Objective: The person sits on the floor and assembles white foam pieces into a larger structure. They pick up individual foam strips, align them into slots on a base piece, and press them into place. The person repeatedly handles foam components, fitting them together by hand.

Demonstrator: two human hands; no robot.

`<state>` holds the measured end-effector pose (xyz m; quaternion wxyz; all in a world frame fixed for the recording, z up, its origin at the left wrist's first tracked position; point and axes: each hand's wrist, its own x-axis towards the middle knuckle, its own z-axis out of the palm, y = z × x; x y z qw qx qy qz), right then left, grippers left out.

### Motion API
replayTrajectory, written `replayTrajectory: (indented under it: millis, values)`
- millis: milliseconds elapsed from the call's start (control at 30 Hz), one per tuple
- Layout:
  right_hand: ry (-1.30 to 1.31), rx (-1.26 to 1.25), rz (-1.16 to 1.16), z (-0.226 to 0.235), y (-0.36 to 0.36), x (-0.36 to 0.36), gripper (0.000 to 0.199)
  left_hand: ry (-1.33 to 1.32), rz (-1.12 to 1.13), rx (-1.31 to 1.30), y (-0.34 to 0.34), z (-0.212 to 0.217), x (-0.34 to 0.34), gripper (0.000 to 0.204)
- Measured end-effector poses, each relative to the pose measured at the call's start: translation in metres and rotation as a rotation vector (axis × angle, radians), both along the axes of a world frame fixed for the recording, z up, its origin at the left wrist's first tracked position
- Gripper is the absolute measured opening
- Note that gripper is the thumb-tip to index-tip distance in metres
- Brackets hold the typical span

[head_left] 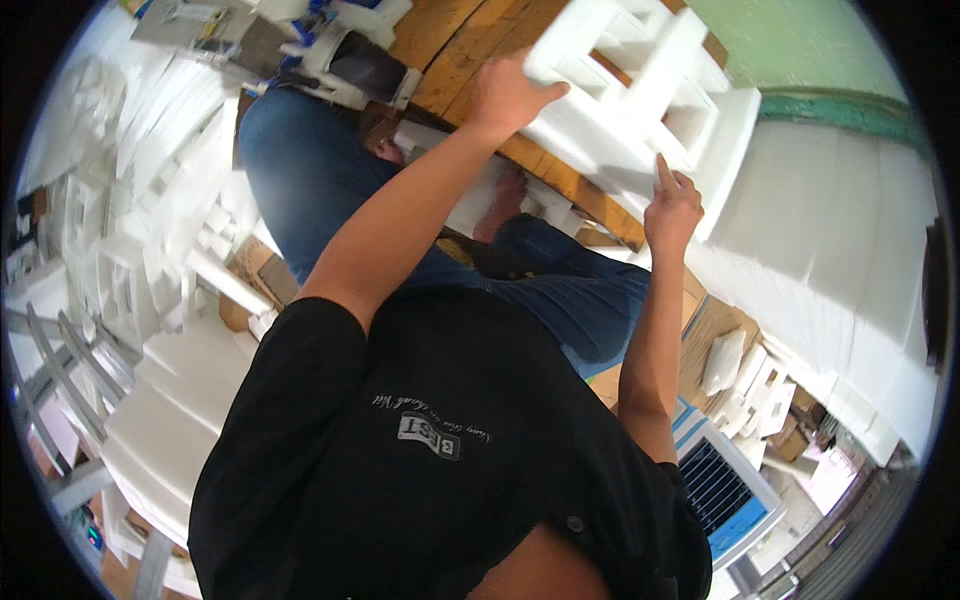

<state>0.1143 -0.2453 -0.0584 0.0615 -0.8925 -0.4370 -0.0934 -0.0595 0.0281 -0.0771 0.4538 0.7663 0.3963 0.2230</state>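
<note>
A white foam packing block (610, 125) with square cut-outs rests on a wooden bench top at the upper right. At its left end is my left hand (508, 95), closed on the corner with the thumb stretched along the near face; its fingers are partly hidden. My right hand (674, 205) is at the block's near side, toward the right end. Its index finger extends onto the foam, and the other fingers are curled. Whether those curled fingers hold anything small is not visible.
The wooden bench top (450, 55) has a tool or machine with a dark part (368, 68) at its left. White foam pieces (750, 385) are piled at right and left. A large white stack (825, 230) stands beside the bench. A blue-and-white air cooler (725, 485) is at lower right.
</note>
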Motion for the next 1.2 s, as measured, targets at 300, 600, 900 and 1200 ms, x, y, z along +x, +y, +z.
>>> replayTrajectory:
  millis: [300, 600, 900, 1200]
  values:
    - [0.168, 0.518, -0.167, 0.050, -0.061, 0.050, 0.037, -0.155, -0.243, 0.660, -0.040, 0.028, 0.021, 0.058]
    - [0.484, 0.325, -0.300, 0.009, -0.086, 0.114, 0.042, 0.191, -1.124, 1.017, -0.157, 0.042, 0.119, 0.067]
    - [0.657, 0.422, -0.356, 0.005, -0.082, 0.108, 0.043, 0.194, -1.059, 0.762, -0.157, 0.060, 0.113, 0.080]
    - [0.550, 0.451, -0.313, -0.012, -0.089, 0.114, 0.043, 0.292, -1.063, 0.782, -0.163, 0.048, 0.138, 0.075]
